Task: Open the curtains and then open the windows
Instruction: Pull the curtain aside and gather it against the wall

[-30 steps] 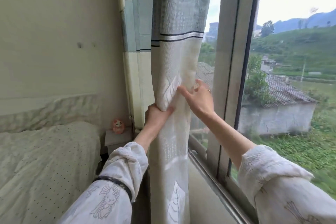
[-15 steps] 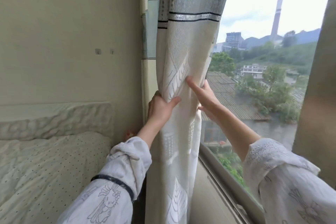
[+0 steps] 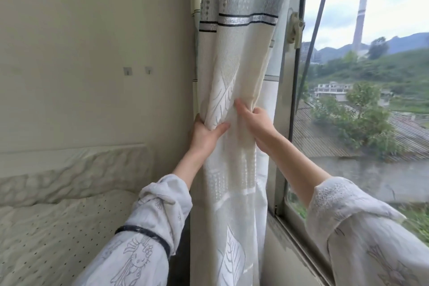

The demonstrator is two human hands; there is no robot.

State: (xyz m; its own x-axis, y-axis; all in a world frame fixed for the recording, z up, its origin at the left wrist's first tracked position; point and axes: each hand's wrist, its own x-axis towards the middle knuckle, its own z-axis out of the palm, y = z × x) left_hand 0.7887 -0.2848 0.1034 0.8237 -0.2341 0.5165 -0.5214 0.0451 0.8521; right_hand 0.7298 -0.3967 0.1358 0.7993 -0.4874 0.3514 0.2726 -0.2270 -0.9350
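Note:
A white and grey curtain [image 3: 234,58] with a leaf pattern hangs bunched into a narrow column in the corner where the wall meets the window. My left hand [image 3: 204,133] grips the bunch from its left side, thumb across the front. On the right side my right hand [image 3: 254,121] holds the same fabric, fingers curled into the folds. Right of the curtain, the window [image 3: 362,109] shows bare glass in a pale metal frame, and a latch handle [image 3: 295,29] sits on the frame at upper right.
A bed [image 3: 58,227] with a dotted cover and padded headboard fills the lower left. The plain wall [image 3: 92,42] carries two small hooks [image 3: 137,70]. The window sill [image 3: 299,253] runs along the lower right. Outside are roofs, trees and a tall chimney.
Both hands have pushed the gathered curtain further left, into the corner. More of the window frame and its latch handle now show to the right of the fabric.

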